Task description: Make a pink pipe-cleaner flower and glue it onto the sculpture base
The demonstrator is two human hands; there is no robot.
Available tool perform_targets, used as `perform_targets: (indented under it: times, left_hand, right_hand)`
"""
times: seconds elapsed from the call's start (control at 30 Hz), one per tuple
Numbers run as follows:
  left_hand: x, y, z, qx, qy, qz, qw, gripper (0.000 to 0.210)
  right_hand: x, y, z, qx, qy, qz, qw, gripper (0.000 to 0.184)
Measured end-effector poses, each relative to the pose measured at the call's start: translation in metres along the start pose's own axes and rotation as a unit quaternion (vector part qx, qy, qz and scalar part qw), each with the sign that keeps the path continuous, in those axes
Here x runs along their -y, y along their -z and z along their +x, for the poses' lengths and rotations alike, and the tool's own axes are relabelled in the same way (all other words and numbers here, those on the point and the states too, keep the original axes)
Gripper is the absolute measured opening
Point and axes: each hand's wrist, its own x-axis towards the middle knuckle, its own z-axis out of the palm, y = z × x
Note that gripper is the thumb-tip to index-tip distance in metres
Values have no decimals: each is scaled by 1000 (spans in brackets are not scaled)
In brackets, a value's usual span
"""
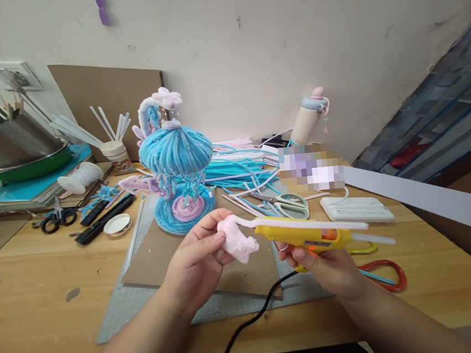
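Between the thumb and fingers of my left hand [199, 252] is a small pale pink fuzzy piece [237, 240], shaped from pipe cleaner. A straight pink pipe cleaner [315, 223] runs from it to the right, along the top of the glue gun. My right hand [327, 265] is wrapped round the yellow glue gun [286, 232], whose nozzle end points left toward the pink piece. A translucent glue stick [372, 238] sticks out of its back. Behind my hands stands a blue and pink pipe-cleaner jellyfish [175, 152] on a round coiled base [164, 216].
Cardboard [144, 268] lies on a grey cutting mat [112, 321]. Green-handled scissors [294, 205], blue pipe cleaners [235, 171] and a white power bank-like box [357, 209] sit behind. Red-handled scissors [399, 274] lie right; a black cord [253, 319] crosses the front. Black scissors [58, 218] lie left.
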Motion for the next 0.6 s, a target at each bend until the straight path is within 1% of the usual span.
perform_targets:
  times: [0.37,0.6]
  left_hand:
    - [0,-2,-1,-5,1,-3,1000,26]
    - [0,-1,0,2,4,-5,1000,27]
  right_hand:
    - [0,1,1,-2,11,14,1000,26]
    - [0,0,1,-2,11,4,1000,35]
